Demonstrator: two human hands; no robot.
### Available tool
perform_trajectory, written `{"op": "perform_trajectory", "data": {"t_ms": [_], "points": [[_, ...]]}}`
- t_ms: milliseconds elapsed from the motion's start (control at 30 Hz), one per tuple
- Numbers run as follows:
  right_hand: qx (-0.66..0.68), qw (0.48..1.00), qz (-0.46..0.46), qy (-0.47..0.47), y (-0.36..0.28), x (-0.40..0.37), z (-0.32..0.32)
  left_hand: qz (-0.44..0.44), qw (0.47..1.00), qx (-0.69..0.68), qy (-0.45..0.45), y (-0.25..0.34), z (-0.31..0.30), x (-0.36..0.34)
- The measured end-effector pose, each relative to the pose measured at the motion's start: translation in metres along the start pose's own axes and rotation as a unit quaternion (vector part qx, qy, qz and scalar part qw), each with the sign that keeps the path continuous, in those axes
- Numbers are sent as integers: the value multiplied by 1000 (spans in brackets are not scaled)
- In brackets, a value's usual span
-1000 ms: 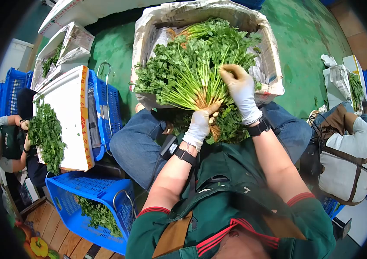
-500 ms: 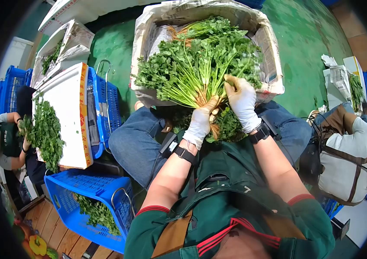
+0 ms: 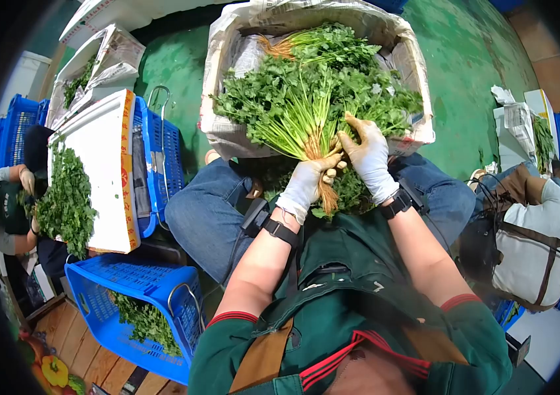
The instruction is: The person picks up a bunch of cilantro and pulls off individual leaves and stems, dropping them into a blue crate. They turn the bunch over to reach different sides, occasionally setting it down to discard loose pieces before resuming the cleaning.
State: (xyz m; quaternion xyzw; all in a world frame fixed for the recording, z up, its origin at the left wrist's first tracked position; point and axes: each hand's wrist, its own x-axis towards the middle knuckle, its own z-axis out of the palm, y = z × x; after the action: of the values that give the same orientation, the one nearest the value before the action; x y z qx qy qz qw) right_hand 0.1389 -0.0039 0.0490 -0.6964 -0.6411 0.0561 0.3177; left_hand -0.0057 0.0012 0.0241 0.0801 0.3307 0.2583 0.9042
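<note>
My gloved left hand (image 3: 307,183) is wrapped round the root end of a bunch of leafy green herbs (image 3: 303,122), with brown roots hanging below the fist. Pressed against the same bunch from the right, my gloved right hand (image 3: 367,153) has its fingers bent at the stems near the roots; exactly what it pinches is partly hidden. The leaves fan out over a newspaper-lined box (image 3: 419,79) in front of me. Inside that box, another bunch (image 3: 336,46) lies at the far side with its roots to the left. More greens (image 3: 352,194) show beneath my hands.
On the left, greens (image 3: 68,201) lie on a white foam lid (image 3: 110,197) beside blue crates. A tipped blue basket (image 3: 132,270) holds more greens. One person (image 3: 13,210) handles greens at far left; another person (image 3: 533,243) sits at right. My knees flank the box.
The bunch and its leaves have shifted slightly, spreading more to the right. My right hand has come down closer to my left hand. The person at left has moved their hands.
</note>
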Motion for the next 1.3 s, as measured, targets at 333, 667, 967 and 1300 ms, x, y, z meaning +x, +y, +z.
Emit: {"op": "perform_trajectory", "data": {"t_ms": [333,667,967,1300], "points": [[0,992,-22,-122,-12,23,-3,49,998,-25,1,-5,-2,-3],[-154,957,99,-224,-52,38,2,70,997,3,15,-12,-13,5],[-221,936,97,-256,-48,39,13,73,994,71,40,-16,-23,11],[-110,941,162,-275,-48,44,3,107,993,44,30,-12,-16,5]]}}
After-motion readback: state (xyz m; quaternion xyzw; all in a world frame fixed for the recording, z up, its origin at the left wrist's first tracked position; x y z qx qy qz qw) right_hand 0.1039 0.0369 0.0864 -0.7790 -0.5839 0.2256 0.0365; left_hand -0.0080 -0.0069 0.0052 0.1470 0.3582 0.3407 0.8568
